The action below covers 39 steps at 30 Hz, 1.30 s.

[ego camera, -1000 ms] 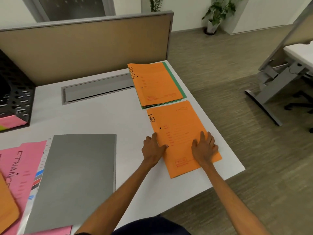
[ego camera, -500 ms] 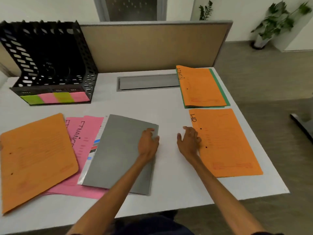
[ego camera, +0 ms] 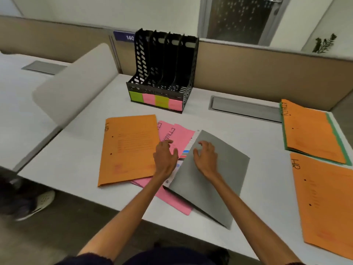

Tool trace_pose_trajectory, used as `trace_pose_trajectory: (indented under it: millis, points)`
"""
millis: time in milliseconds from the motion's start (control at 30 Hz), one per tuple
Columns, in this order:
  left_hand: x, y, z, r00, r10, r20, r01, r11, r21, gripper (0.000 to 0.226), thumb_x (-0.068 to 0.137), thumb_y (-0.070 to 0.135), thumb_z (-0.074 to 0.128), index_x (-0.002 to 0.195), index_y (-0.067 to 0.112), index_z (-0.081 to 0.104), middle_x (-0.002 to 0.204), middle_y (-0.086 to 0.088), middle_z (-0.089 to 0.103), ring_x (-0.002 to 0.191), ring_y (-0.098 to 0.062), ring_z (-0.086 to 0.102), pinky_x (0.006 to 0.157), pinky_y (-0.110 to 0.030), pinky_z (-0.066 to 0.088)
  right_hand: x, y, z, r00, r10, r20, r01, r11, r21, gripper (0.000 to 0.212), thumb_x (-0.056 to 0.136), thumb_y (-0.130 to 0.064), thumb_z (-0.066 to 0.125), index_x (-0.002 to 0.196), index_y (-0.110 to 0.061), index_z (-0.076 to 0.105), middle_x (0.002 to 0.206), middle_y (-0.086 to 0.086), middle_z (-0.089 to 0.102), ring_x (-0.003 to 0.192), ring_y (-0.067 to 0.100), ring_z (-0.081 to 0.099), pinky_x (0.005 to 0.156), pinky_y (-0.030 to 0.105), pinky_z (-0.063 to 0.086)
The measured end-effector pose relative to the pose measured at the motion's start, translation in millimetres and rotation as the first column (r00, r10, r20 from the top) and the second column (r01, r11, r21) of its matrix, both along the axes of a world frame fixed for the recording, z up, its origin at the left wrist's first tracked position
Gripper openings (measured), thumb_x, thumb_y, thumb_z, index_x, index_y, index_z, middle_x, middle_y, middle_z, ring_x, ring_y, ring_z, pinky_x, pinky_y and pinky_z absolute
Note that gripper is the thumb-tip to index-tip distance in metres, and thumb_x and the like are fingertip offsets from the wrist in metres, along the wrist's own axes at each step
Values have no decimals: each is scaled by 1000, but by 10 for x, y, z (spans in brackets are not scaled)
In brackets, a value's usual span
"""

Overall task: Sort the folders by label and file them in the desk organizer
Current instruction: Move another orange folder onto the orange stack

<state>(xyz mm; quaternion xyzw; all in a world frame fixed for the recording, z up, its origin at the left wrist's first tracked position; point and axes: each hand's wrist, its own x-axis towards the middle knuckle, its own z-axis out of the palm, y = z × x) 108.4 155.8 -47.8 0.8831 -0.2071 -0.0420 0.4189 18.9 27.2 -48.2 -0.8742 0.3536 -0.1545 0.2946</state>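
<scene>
A black desk organizer (ego camera: 162, 73) with green and pink sticky labels stands at the back of the desk. In front of it lie an orange folder marked HR (ego camera: 129, 148), pink folders marked FINANCE (ego camera: 177, 133) and a grey folder (ego camera: 214, 180) over them. My right hand (ego camera: 206, 159) lies on the grey cover, thumb at its left edge, which is raised off the tabbed pages beneath. My left hand (ego camera: 165, 159) rests with bent fingers on the pink folder beside that edge. At the right lie an orange ADMIN folder (ego camera: 311, 131) on a green one (ego camera: 332, 127), and another orange HR folder (ego camera: 324, 203).
A grey cable hatch (ego camera: 246, 109) is set in the white desk (ego camera: 257, 142) behind the folders. A beige partition (ego camera: 267, 71) runs along the back. A pale divider (ego camera: 76, 83) borders the desk on the left. Someone's shoe (ego camera: 36, 205) is on the floor at lower left.
The view has swung left. Both hands left the right HR folder and moved to the grey folder; my right hand now lies on its cover, whose left edge has lifted.
</scene>
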Motion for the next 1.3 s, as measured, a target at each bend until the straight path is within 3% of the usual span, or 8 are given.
trace_pose_trajectory:
  millis: [233,400,567,733,967,1167,1300]
  points:
    - [592,942,0,976,218,19,-219,969,115,38,86,29,59,121,16,54,118,-7,56,117,-27,46,89,-44,37,665,586,9,983,184,17,-184,982,-31,38,94,-26,54,129,-11,51,130,10,53,122,26,46,101,39,39]
    - [858,1542,-40,944,330,1,-324,926,193,52,84,41,63,127,14,51,125,-10,52,120,-29,46,96,-48,37,950,993,-52,968,250,21,-250,967,56,45,92,-24,57,132,-9,44,133,12,49,121,26,47,99,37,42]
    - [972,1897,-111,914,390,-109,-339,884,323,84,78,57,69,136,5,39,135,-17,45,127,-34,41,98,-49,40,1039,1186,-208,942,269,-203,-256,963,85,57,92,-29,55,139,-5,34,135,20,44,123,35,43,97,43,43]
    - [1004,2027,-205,891,373,-259,-264,889,374,90,74,60,72,131,-1,39,133,-19,45,125,-36,43,99,-49,44,1080,1279,-275,916,236,-324,-225,972,72,58,89,-32,57,133,-3,34,132,20,39,120,37,38,91,43,44]
    - [1055,2078,-290,846,363,-392,-287,927,241,67,76,55,73,117,3,57,119,-17,60,110,-36,57,94,-49,50,1068,1225,-307,947,203,-248,-138,957,256,69,80,-31,70,133,-8,32,131,17,37,122,34,38,92,39,41]
    - [1047,2007,-216,852,373,-368,-371,925,80,52,84,48,67,106,1,65,108,-16,66,104,-35,61,89,-48,53,1111,1115,-261,976,109,-190,-29,924,382,75,76,-39,76,132,-9,35,131,13,39,115,29,48,80,30,43]
    - [1017,1863,-67,870,385,-309,-409,913,-13,43,86,44,66,98,3,65,101,-12,70,94,-31,66,81,-40,53,1126,1002,-171,998,-5,-65,32,904,426,73,77,-44,76,131,-12,39,131,11,40,110,31,55,80,34,47]
